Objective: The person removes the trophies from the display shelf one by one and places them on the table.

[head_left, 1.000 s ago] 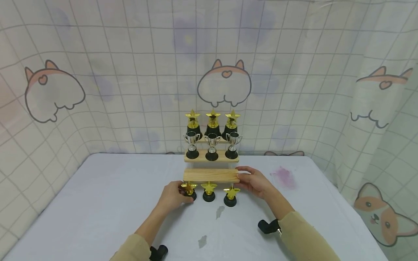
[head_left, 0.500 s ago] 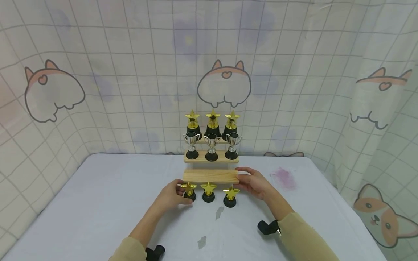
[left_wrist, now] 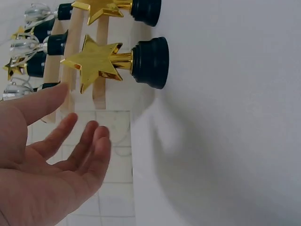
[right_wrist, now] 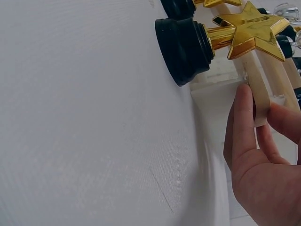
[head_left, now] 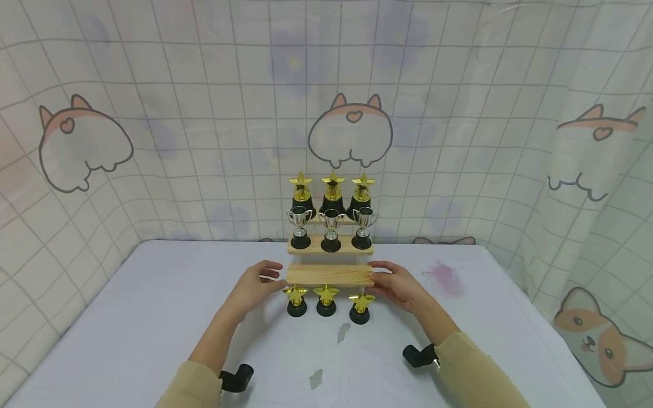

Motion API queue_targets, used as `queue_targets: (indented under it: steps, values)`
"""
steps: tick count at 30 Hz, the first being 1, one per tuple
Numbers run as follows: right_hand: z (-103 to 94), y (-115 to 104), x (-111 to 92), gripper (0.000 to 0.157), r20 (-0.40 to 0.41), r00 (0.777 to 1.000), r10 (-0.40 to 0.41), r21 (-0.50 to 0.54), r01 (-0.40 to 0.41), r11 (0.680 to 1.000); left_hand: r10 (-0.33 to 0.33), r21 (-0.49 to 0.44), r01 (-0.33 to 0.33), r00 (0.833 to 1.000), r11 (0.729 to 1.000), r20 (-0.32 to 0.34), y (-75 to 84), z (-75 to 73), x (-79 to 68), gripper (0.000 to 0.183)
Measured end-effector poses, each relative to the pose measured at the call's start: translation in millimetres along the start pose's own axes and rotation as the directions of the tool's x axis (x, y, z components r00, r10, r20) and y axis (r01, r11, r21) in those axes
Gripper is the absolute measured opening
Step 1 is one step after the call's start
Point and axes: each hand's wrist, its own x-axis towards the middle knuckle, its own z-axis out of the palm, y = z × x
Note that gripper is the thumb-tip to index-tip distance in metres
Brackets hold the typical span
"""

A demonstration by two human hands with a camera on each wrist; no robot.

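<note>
In the head view, a bare wooden shelf board point(head_left: 329, 275) forms the lowest tier of a small tiered stand. My right hand point(head_left: 400, 286) pinches its right end, thumb on one side and fingers on the other in the right wrist view. At the left end my left hand point(head_left: 254, 289) has its fingers loosely bent and holds nothing; whether the thumb tip touches the board cannot be told. Three gold star trophies with black bases stand on the table before the board: a left one point(head_left: 297, 307), a middle one point(head_left: 326, 307) and a right one point(head_left: 360, 314).
Three silver cup trophies point(head_left: 331, 224) stand on the middle shelf point(head_left: 344, 245). Behind them, three larger gold star trophies point(head_left: 333, 192) occupy the top tier. A white cloth covers the table point(head_left: 189, 283); a patterned curtain point(head_left: 229, 113) hangs behind.
My left hand has let go of the left star trophy and moved up and left, beside the board's left end. The trophy still stands in place. My right hand keeps its grip.
</note>
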Motion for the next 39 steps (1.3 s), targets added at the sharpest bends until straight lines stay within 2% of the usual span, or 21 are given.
queue_targets:
  steps: [7,11,16,21,26,32,39]
  values:
    - [-1.4,0,0,0.05,0.006,1.0,-0.005,0.012,0.005,1.0,0.067,-0.05,-0.074,0.991,0.996,-0.118,10.4,4.8,17.2,0.036]
    - [-1.7,2,0,0.05,0.016,1.0,-0.01,0.019,0.009,1.0,0.123,-0.082,-0.139,0.976,0.987,-0.18,18.0,7.1,24.2,0.037]
    - [-0.5,1,-1,0.051,0.013,1.0,-0.006,0.019,0.006,1.0,0.149,-0.115,-0.181,0.959,0.977,-0.243,26.9,11.7,32.6,0.039]
    - [-1.0,1,0,0.05,0.006,1.0,-0.009,0.017,0.009,1.0,0.173,-0.15,-0.221,0.945,0.964,-0.279,32.3,16.4,40.3,0.04]
    - [-2.4,2,2,0.049,-0.004,1.0,-0.009,0.019,0.009,1.0,0.176,-0.126,-0.224,0.933,0.966,-0.315,34.0,21.7,49.7,0.044]
    - [-2.3,3,1,0.049,-0.002,1.0,-0.014,0.014,0.014,1.0,0.224,-0.107,-0.276,0.909,0.955,-0.352,37.7,27.7,59.2,0.044]
    - [-0.9,2,0,0.049,-0.002,1.0,-0.006,0.011,0.006,1.0,0.229,-0.063,-0.262,0.92,0.963,-0.319,45.4,31.0,62.2,0.048]
